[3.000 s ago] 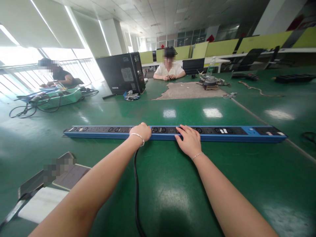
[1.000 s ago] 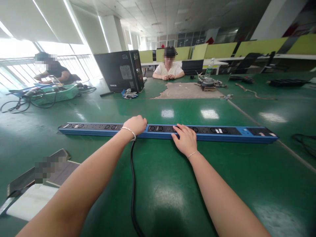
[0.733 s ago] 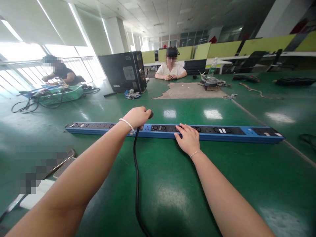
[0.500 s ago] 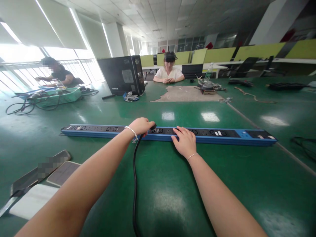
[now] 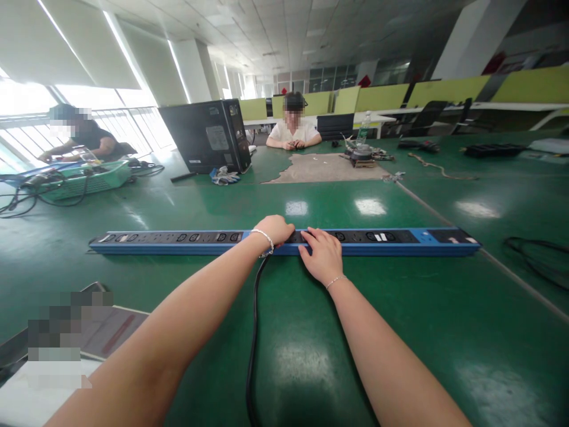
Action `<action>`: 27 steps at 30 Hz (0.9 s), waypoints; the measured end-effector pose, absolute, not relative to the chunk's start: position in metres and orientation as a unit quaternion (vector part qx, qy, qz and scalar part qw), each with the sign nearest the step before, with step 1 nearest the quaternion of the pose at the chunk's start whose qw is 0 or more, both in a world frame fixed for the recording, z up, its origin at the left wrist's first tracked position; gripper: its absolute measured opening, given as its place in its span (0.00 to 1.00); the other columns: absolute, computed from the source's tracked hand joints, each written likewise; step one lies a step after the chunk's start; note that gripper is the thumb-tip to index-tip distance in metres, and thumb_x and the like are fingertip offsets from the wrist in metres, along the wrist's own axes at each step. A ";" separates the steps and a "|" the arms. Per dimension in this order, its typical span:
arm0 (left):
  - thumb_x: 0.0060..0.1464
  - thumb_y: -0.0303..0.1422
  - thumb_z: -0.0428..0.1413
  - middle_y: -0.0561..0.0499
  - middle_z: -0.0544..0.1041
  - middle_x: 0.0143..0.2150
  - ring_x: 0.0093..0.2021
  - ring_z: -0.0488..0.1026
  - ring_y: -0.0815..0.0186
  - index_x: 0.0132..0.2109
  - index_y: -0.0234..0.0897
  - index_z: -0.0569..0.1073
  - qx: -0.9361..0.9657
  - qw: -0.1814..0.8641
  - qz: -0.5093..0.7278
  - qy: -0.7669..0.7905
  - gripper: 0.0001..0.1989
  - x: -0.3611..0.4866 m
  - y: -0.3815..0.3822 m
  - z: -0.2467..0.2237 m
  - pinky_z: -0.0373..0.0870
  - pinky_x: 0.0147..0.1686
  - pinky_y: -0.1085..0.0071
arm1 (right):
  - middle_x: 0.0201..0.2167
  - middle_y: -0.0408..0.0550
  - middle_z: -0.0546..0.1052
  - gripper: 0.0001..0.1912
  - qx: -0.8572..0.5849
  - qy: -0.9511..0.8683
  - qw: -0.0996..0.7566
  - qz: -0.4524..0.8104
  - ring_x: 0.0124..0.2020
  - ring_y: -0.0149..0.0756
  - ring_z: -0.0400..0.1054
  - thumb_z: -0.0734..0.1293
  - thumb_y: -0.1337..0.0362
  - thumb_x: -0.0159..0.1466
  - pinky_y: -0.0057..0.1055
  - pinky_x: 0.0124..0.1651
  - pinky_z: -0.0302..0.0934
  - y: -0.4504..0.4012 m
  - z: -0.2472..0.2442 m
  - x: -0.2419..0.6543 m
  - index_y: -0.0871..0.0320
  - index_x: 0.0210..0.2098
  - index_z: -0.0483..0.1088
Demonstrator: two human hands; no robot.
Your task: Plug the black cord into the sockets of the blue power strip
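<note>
Across the green table lies a long blue power strip (image 5: 146, 249) with a row of black sockets on top. My left hand (image 5: 274, 230), a beaded bracelet at its wrist, is closed over the strip's middle. Its fingers grip the end of a black power cord (image 5: 254, 320), whose plug is hidden under the hand. From there the cord runs down toward the table's near edge. Just to the right, my right hand (image 5: 323, 254) rests with spread fingers on the strip's top and front edge, holding nothing.
A black computer case (image 5: 200, 136) stands at the back left, with gloves (image 5: 224, 176) beside it. Farther left is a green basket (image 5: 89, 184) with cables. Two people sit beyond the table. Black cable (image 5: 533, 255) lies at the right, and flat panels (image 5: 111, 326) at the near left.
My left hand has moved right along the strip with the cord, closer to my right hand. The plug end, visible before, is now covered. The view has shifted slightly.
</note>
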State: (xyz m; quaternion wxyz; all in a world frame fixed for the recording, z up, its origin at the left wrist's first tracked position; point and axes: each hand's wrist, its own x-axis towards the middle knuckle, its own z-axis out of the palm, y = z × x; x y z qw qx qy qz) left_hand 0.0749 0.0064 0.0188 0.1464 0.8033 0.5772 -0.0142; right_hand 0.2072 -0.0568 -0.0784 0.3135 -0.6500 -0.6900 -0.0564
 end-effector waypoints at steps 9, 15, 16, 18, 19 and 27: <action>0.53 0.36 0.42 0.43 0.78 0.24 0.31 0.75 0.62 0.24 0.35 0.76 0.807 0.139 -0.059 0.570 0.20 0.088 0.012 0.023 0.67 0.36 0.72 | 0.55 0.46 0.68 0.19 -0.649 -0.689 0.317 -0.053 0.57 0.40 0.56 0.59 0.58 0.62 0.41 0.59 0.44 -0.058 -0.078 0.206 0.53 0.51 0.68; 0.53 0.38 0.41 0.43 0.78 0.25 0.28 0.74 0.62 0.28 0.33 0.77 0.806 0.140 -0.105 0.565 0.22 0.094 0.013 0.032 0.68 0.34 0.72 | 0.55 0.46 0.68 0.19 -0.652 -0.686 0.318 -0.053 0.57 0.40 0.56 0.59 0.58 0.62 0.42 0.59 0.44 -0.057 -0.078 0.206 0.53 0.51 0.68; 0.53 0.38 0.41 0.42 0.78 0.26 0.29 0.75 0.62 0.30 0.33 0.78 0.806 0.135 -0.111 0.565 0.22 0.096 0.014 0.032 0.68 0.35 0.71 | 0.55 0.46 0.68 0.19 -0.653 -0.686 0.318 -0.053 0.57 0.40 0.56 0.59 0.58 0.62 0.42 0.59 0.44 -0.057 -0.078 0.206 0.53 0.51 0.68; 0.53 0.39 0.42 0.41 0.79 0.29 0.32 0.75 0.60 0.32 0.33 0.78 0.806 0.122 -0.115 0.568 0.22 0.099 0.016 0.031 0.68 0.37 0.70 | 0.55 0.46 0.68 0.19 -0.653 -0.686 0.317 -0.053 0.58 0.40 0.56 0.59 0.58 0.62 0.42 0.59 0.44 -0.057 -0.079 0.205 0.52 0.51 0.68; 0.53 0.39 0.42 0.40 0.79 0.30 0.34 0.76 0.59 0.33 0.33 0.78 0.805 0.117 -0.114 0.570 0.22 0.100 0.017 0.030 0.68 0.39 0.69 | 0.55 0.46 0.68 0.19 -0.653 -0.686 0.316 -0.053 0.58 0.40 0.56 0.59 0.58 0.62 0.42 0.59 0.44 -0.057 -0.078 0.205 0.52 0.51 0.68; 0.53 0.39 0.44 0.39 0.79 0.33 0.38 0.76 0.58 0.38 0.33 0.77 0.807 0.103 -0.110 0.571 0.20 0.103 0.017 0.018 0.69 0.40 0.68 | 0.55 0.47 0.69 0.20 -0.649 -0.687 0.322 -0.049 0.57 0.41 0.56 0.60 0.60 0.60 0.43 0.58 0.45 -0.056 -0.078 0.206 0.52 0.51 0.68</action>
